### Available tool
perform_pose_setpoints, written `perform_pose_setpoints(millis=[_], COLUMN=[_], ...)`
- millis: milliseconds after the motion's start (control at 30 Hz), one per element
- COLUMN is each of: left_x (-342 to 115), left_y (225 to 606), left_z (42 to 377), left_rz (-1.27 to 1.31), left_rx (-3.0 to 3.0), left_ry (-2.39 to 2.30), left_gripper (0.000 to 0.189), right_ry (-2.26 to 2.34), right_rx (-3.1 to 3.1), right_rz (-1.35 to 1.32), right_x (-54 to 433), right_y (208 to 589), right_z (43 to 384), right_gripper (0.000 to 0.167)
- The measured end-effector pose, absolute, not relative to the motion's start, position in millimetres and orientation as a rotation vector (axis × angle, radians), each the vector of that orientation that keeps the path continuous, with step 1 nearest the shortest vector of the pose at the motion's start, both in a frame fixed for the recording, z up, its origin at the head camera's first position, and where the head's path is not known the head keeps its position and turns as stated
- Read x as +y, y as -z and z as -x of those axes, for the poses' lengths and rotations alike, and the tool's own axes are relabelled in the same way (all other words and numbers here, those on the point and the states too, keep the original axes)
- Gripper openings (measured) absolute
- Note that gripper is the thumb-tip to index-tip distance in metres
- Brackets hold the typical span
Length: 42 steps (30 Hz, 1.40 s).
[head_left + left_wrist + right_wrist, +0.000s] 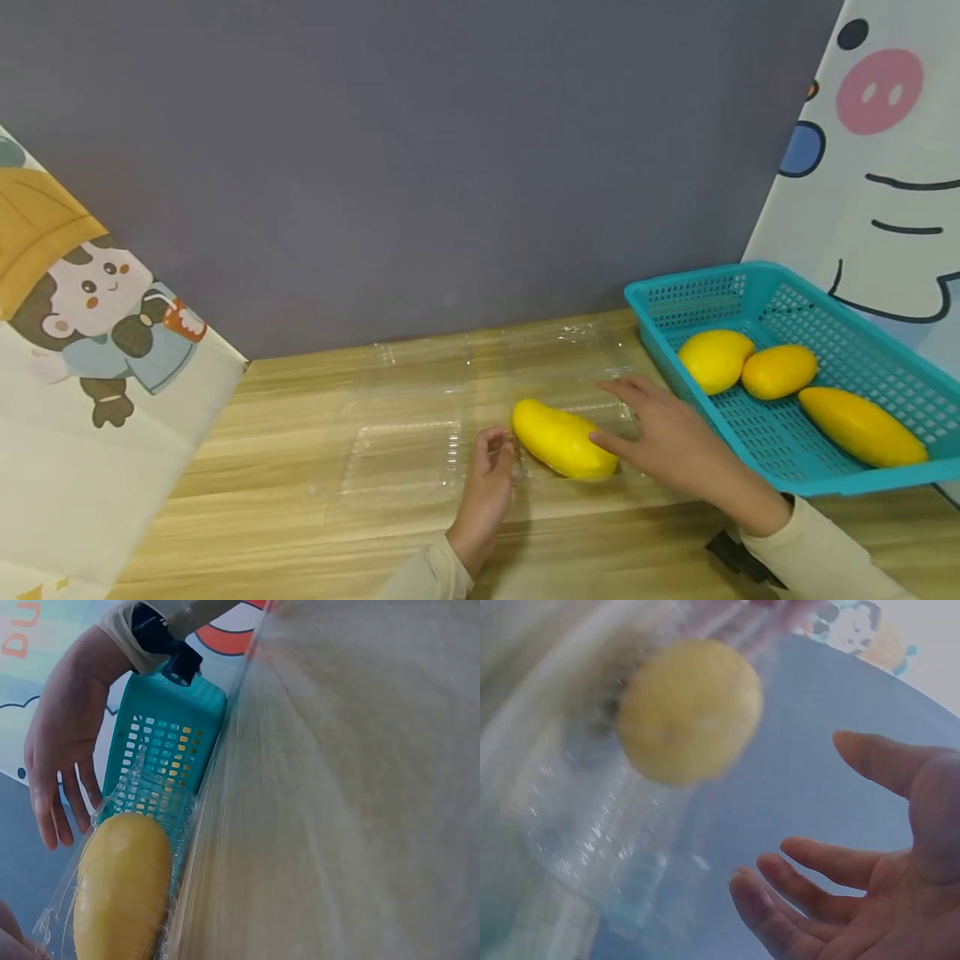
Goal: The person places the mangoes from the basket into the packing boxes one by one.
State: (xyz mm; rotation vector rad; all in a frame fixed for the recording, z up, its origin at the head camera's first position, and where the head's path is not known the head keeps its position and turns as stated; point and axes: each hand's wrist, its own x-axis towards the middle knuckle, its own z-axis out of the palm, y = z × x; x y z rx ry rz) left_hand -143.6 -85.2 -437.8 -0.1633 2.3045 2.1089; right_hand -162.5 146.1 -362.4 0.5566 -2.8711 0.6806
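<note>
A yellow mango (pixel 558 440) lies in the lower half of a clear plastic clamshell box (pixel 558 354), whose lid is folded back toward the wall. At the box's near left edge my left hand (pixel 487 479) pinches the rim between curled fingers and thumb. My right hand (pixel 667 437) is over the box's right side, fingers spread and thumb apart, close to the mango's right end. In the right wrist view that hand (pixel 855 877) holds nothing, and the mango (pixel 690 712) looks blurred. The left wrist view has the mango (pixel 124 885) inside the plastic.
A second clear clamshell box (pixel 401 458) lies open on the wooden table (pixel 285 442) to the left. On the right stands a turquoise basket (pixel 825 485) with three yellow fruits (pixel 862 427) in it. A grey wall (pixel 420 167) rises behind the table.
</note>
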Motion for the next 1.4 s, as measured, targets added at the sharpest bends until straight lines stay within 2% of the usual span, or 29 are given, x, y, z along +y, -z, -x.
perform_pose_setpoints(millis=[500, 1400], left_x=[-87, -85], left_y=[437, 438], left_z=[145, 146], left_rz=[0.181, 0.182], left_rx=[2.322, 2.290], left_ry=[-2.091, -2.124], left_gripper=[0.033, 0.032], right_ry=[-0.620, -0.402], right_rx=[-2.851, -3.053], right_rz=[-0.499, -0.342], right_x=[182, 258], right_y=[339, 346], right_z=[162, 193], right_gripper=[0.069, 0.084])
